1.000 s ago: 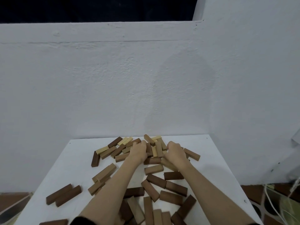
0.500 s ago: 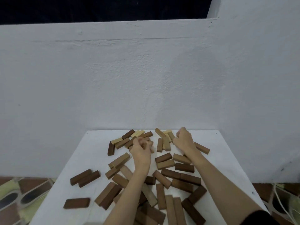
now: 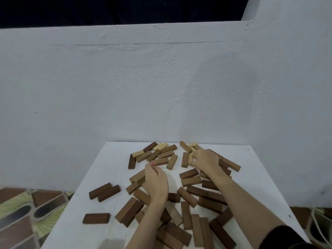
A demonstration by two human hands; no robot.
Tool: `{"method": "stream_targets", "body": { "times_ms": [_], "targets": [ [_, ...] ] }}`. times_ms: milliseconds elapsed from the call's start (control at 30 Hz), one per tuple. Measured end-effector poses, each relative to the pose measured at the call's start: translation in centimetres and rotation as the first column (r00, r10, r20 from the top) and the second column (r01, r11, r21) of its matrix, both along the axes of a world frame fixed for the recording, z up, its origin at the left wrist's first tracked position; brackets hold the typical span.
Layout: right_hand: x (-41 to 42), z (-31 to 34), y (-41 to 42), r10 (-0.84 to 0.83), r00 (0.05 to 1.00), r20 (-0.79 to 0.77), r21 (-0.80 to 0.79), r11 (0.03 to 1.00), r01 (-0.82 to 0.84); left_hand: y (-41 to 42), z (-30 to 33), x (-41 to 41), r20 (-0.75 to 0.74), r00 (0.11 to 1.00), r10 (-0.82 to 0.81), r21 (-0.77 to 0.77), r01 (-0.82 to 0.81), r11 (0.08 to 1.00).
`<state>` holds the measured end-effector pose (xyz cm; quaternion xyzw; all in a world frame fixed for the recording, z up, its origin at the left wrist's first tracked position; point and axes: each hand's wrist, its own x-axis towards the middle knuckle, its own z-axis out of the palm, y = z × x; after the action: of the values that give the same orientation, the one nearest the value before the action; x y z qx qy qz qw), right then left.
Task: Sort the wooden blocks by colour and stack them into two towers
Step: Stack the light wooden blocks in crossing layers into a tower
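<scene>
Wooden blocks (image 3: 186, 196) lie flat, scattered all over white counter (image 3: 86, 229). No towers yet. Light yellow blocks (image 3: 160, 146) sit at far edge near wall (image 3: 161, 87), mixed with brown ones. Two dark blocks (image 3: 104, 192) lie side by side, apart on left.

Left hand (image 3: 156, 182) over middle of pile, fingers curled; cannot tell if it holds block.

Right hand (image 3: 204, 159) at far right of pile, fingers pinching pale block (image 3: 190, 157).

Patterned floor tiles (image 3: 23, 212) beside counter.
</scene>
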<state>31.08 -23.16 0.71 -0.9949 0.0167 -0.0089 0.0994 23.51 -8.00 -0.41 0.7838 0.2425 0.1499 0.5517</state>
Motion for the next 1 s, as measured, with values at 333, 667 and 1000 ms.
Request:
{"method": "stream_targets", "body": {
  "times_ms": [333, 667, 1000],
  "targets": [
    [0.5, -2.1, 2.2, -0.234, 0.967, -0.100, 0.158, 0.956, 0.248, 0.3, -0.3, -1.0, -0.096, 0.993, -0.063, -0.007, 0.063, 0.998],
    [0.5, -2.5, 2.0, -0.059, 0.998, 0.024, 0.097, 0.994, 0.057, 2.0, -0.3, -5.2, -0.247, 0.968, -0.042, 0.721, 0.213, 0.659],
    [-1.2, -2.6, 1.6, -0.163, 0.986, 0.020, 0.013, 0.987, 0.163, 2.0, -1.9, -5.6, -0.083, 0.978, -0.193, 0.576, 0.205, 0.792]
  ]
}}
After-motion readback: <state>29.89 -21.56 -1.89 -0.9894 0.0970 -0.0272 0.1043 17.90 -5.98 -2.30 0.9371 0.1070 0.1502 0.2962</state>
